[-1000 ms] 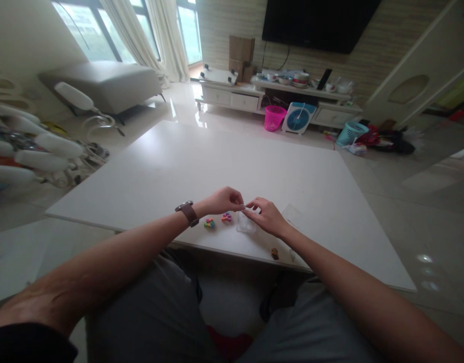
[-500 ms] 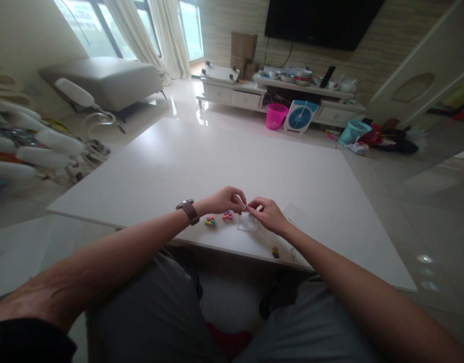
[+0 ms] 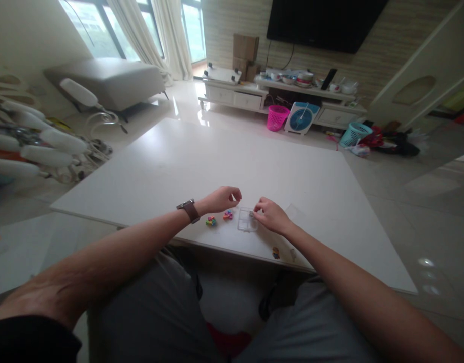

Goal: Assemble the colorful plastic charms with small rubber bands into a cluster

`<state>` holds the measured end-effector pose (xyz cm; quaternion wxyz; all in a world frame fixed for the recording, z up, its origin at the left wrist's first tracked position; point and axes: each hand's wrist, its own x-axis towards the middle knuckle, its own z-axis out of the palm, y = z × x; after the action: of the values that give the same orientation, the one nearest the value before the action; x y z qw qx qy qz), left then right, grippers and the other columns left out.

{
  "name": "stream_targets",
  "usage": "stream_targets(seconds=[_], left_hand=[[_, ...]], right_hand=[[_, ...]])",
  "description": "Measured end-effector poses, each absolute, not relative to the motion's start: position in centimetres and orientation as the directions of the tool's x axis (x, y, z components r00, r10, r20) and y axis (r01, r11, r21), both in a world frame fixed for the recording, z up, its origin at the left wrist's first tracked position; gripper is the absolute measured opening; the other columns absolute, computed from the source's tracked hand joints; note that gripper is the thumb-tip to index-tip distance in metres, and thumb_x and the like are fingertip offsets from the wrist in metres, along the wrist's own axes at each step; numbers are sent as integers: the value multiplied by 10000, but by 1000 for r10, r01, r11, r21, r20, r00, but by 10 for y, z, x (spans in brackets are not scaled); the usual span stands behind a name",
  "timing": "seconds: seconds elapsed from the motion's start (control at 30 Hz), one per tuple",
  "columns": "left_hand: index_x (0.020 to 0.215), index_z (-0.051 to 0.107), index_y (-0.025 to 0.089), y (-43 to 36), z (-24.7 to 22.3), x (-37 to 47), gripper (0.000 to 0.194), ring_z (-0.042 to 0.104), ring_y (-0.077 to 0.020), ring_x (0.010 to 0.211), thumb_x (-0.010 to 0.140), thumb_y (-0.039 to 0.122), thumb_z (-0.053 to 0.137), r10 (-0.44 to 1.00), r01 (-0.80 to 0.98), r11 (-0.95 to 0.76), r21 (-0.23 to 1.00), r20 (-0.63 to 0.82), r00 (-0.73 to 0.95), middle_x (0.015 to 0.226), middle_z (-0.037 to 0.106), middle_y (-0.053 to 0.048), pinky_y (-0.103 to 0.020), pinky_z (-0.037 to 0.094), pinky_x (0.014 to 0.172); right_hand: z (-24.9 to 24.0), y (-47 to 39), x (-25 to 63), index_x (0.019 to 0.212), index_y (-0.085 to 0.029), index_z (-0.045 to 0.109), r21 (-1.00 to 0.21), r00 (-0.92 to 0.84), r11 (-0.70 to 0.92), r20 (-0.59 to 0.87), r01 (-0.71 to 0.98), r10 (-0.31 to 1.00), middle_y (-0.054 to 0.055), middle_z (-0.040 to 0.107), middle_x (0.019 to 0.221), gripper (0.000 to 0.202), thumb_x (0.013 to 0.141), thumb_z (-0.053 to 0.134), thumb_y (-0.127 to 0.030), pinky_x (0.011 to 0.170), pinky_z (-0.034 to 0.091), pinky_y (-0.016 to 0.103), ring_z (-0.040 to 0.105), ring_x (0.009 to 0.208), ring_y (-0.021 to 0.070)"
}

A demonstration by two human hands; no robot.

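So the left arm comes in from the lower left of the frame, pretty much straight, and the left hand [image 3: 224, 198] hangs just past the middle with its fingers curled, thumb and index slightly apart, nothing visible between them. The right arm slants up from the lower right corner, and the right hand [image 3: 271, 216] is bent over with its fingertips pointing left. Those tips are right at the upper right part of the clear box [image 3: 244, 230], with a small grey bit [image 3: 251, 214] by them; can't tell if it's actually pinched. The box sits just below center, lower right of the left hand and left of the right one. Two colorful clusters, one green-orange [image 3: 211, 221], one pink-purple [image 3: 227, 215], lie left of it, and a yellow figure [image 3: 276, 252] is lower right, near the edge of the white table [image 3: 232, 161].
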<state>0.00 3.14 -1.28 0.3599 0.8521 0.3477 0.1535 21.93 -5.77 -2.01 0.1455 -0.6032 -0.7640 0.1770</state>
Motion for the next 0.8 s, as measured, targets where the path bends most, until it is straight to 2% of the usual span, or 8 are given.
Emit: stream_targets(seconds=[0.23, 0.47, 0.7, 0.8], left_hand=[[931, 683, 181, 32, -13, 0, 196, 639, -137, 752, 770, 229, 582, 707, 493, -506, 708, 13, 707, 874, 713, -24, -234, 481, 651], [935, 685, 172, 32, -15, -1, 205, 638, -138, 736, 777, 230, 568, 700, 486, -507, 712, 10, 715, 858, 711, -35, -228, 472, 633], [927, 694, 170, 30, -11, 0, 213, 631, -138, 713, 763, 211, 566, 702, 504, -512, 695, 1, 712, 838, 708, -35, -227, 468, 623], [920, 699, 170, 31, -8, 0, 218, 623, -132, 681, 750, 194, 564, 707, 512, -508, 692, -4, 707, 814, 703, -30, -226, 462, 609]], right_hand=[[-17, -60, 217, 934, -185, 684, -343, -200, 198, 29, 918, 979, 40, 596, 952, 143, 905, 584, -284, 762, 407, 255, 565, 857, 145], [-15, -62, 216, 874, -202, 726, -364, -275, 254, -5, 896, 962, 38, 593, 967, 165, 865, 564, -175, 798, 427, 246, 570, 863, 141], [-11, -64, 214, 1007, -193, 718, -298, -291, 273, -16, 915, 957, 63, 588, 1050, 210, 874, 555, -194, 807, 441, 252, 567, 942, 162], [-8, -64, 215, 991, -202, 715, -299, -297, 285, 7, 910, 955, 52, 585, 1044, 200, 871, 555, -190, 805, 436, 253, 563, 935, 157]])
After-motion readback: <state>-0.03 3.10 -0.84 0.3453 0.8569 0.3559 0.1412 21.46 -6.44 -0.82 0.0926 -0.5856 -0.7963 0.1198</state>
